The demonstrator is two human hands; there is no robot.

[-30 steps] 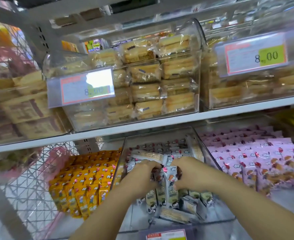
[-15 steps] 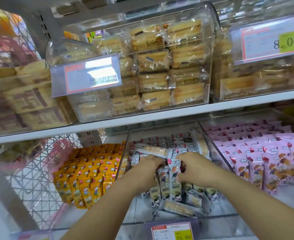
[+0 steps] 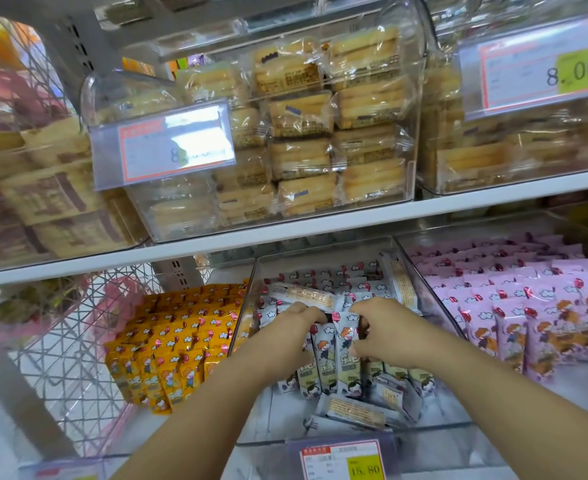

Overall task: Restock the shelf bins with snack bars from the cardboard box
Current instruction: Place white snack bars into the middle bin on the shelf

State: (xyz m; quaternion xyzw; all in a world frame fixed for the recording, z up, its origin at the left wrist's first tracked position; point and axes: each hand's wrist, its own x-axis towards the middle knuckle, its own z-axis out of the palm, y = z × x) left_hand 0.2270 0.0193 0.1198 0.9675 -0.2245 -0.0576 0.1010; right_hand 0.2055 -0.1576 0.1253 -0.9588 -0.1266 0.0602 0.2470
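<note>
1 head-worn wide view looks forward and slightly down from close in. The left hand (image 3: 284,337) and right hand (image 3: 388,336) grip grey snack bars (image 3: 334,348) just below frame centre; the upper shelf bins (image 3: 420,98) fill the frame above the grip, and a price tag (image 3: 343,460) sits at the edge below it.

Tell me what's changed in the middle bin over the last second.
Little: the left hand and right hand keep gripping the upright grey snack bars in the middle bin, pressing them into a straighter bunch. The flat bars at the front, the orange bars and pink bars stayed put.
</note>
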